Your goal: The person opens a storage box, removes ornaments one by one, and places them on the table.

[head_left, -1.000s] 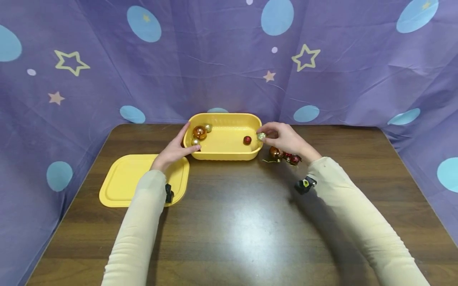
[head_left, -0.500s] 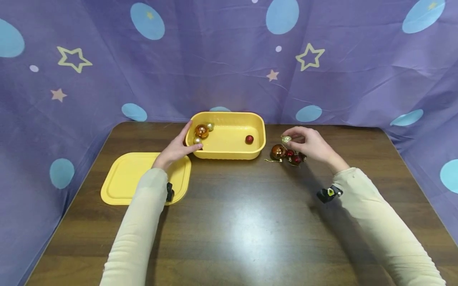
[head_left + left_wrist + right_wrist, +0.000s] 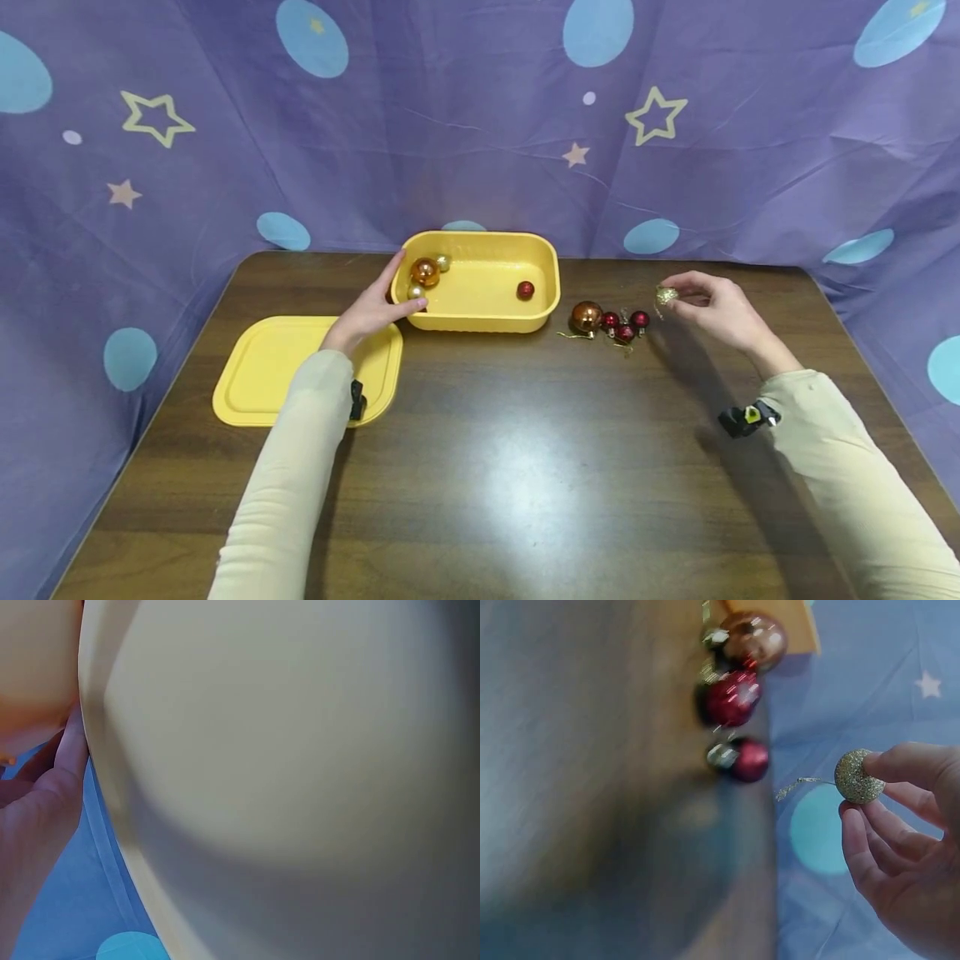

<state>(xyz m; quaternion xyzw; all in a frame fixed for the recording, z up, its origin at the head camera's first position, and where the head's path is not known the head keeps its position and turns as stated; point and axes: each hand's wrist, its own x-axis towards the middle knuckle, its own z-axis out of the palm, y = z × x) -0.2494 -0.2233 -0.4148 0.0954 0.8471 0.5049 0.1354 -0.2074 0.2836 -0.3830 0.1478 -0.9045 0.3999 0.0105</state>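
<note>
My left hand grips the left end of a yellow plastic container, its thumb over the front rim and its fingers toward the back corner. Inside the container, an orange shiny ball and two small gold ones lie at the left, and a small red ball at the right. My right hand pinches a gold glittery Christmas bauble between thumb and fingertips. A thin gold string hangs from this bauble. It is held above the table, to the right of the container.
Beside the container lie a copper bauble and several small red baubles with strings. The yellow lid lies flat at the left, partly under my left forearm. A purple patterned cloth hangs behind the wooden table.
My right hand has moved right with the gold bauble, from the container's right rim past the loose baubles. My left hand has stayed on the container.
</note>
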